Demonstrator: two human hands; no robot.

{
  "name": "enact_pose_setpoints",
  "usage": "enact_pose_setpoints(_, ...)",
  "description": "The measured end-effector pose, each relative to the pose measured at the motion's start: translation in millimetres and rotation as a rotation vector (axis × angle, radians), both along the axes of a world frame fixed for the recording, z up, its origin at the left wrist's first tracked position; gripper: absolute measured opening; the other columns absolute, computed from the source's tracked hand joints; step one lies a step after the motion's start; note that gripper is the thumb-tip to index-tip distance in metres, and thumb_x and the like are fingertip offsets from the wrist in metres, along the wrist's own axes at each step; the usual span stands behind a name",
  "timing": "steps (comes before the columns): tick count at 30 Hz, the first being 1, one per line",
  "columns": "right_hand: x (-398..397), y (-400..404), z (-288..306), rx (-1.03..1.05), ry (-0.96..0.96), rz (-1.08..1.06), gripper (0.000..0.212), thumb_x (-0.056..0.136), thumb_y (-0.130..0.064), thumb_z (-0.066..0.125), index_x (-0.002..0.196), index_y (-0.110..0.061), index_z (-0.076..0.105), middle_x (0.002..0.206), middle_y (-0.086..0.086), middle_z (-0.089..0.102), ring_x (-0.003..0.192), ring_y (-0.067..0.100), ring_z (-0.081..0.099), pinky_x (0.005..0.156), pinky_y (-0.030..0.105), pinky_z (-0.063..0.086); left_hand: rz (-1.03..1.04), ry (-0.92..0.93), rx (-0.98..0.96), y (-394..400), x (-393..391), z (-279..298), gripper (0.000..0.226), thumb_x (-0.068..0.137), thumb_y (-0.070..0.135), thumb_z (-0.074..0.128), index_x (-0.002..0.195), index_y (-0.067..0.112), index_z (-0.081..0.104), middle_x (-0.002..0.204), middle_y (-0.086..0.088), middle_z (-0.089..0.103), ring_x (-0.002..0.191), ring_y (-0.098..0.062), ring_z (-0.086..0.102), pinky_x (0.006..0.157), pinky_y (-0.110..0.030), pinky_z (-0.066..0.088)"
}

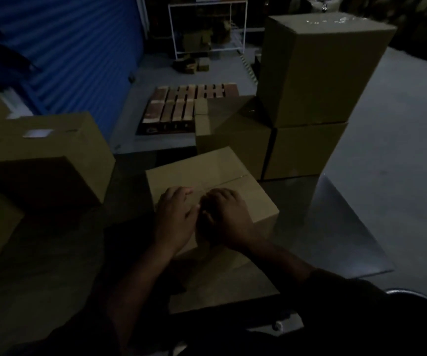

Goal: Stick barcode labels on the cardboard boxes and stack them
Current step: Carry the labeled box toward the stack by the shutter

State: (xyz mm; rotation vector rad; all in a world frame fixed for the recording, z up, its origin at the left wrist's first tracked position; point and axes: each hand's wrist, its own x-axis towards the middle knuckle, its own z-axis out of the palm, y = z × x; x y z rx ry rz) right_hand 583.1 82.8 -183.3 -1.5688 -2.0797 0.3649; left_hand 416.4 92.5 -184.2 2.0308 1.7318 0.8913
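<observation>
1. Nearest to the person, the left hand (175, 217) and the right hand (224, 214) lie side by side, touching each other, on top of a closed cardboard box (207, 176). The fingers of both hands are bent downward on the box top, close to its taped middle seam. The light is very weak, so I cannot tell if they pinch a label, peel one, or only press it flat; no label shows under them.

2. This box stands on the floor in front of the person, and another box (222, 283) seems to be below or just in front of it. I judge that the labelling of this box is in progress and that it is not stacked yet.

3. On the left, a big box (53, 147) carries a pale patch (37, 133) on its top, perhaps a label already stuck on.

4. Behind on the right, a stack of boxes (317, 98) is standing, with a lower box (233, 132) just beside it. So part of the stacking looks finished.

5. Farther away lies a wooden pallet (189, 106) on the grey floor (387, 150), then a white rack (207, 27) and a blue shutter (66, 47).

6. The boxes close in on the left and behind, so I think lifting space is narrow, and the darkness may make straight placing of the label difficult.
</observation>
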Motion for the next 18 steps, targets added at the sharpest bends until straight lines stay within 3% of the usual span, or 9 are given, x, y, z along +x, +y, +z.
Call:
enact_pose_setpoints(4,-21,5,-17,0.037,-0.269,0.025,0.059,0.104,-0.054,0.029,0.151,-0.021,0.042,0.16,0.0,0.037,0.15,0.02,0.027,0.122,0.047,0.02,-0.058,0.125,0.079,8,-20,-27,0.027,0.104,0.023,0.061,0.128,0.012,0.068,0.131,-0.004,0.059,0.124,-0.025,0.053,0.104,-0.034,0.039)
enact_pose_setpoints(7,-17,6,-14,0.032,-0.334,-0.053,0.062,0.104,-0.057,0.024,0.153,-0.021,0.039,0.162,-0.002,0.035,0.151,0.017,0.025,0.123,0.045,0.018,-0.039,0.086,0.089,10,-23,-31,0.027,0.102,0.031,0.062,0.124,0.016,0.069,0.13,0.0,0.059,0.124,-0.019,0.05,0.102,-0.031,0.039)
enact_pose_setpoints(12,0,11,-8,-0.022,-0.34,-0.108,0.059,0.102,-0.059,0.029,0.152,-0.03,0.038,0.163,-0.009,0.03,0.152,0.015,0.021,0.123,0.047,0.014,-0.124,-0.011,0.099,14,-33,-34,0.026,0.1,0.033,0.065,0.12,0.017,0.069,0.128,0.003,0.059,0.124,-0.017,0.051,0.105,-0.037,0.045)
enact_pose_setpoints(14,13,13,-3,-0.012,-0.285,-0.133,0.055,0.1,-0.059,0.038,0.148,-0.034,0.041,0.162,-0.009,0.03,0.151,0.017,0.023,0.121,0.05,0.018,-0.114,-0.091,0.096,14,-42,-37,0.029,0.097,0.033,0.067,0.121,0.017,0.068,0.132,0.003,0.055,0.127,-0.016,0.049,0.106,-0.038,0.046)
enact_pose_setpoints(18,50,6,-6,-0.059,-0.191,-0.471,0.055,0.096,-0.065,0.041,0.139,-0.03,0.044,0.148,0.003,0.046,0.132,0.026,0.047,0.109,0.055,0.041,0.063,-0.37,-0.051,12,-65,-45,0.068,0.093,0.05,0.071,0.15,0.024,0.044,0.155,0.004,0.034,0.131,-0.012,0.044,0.098,-0.036,0.046)
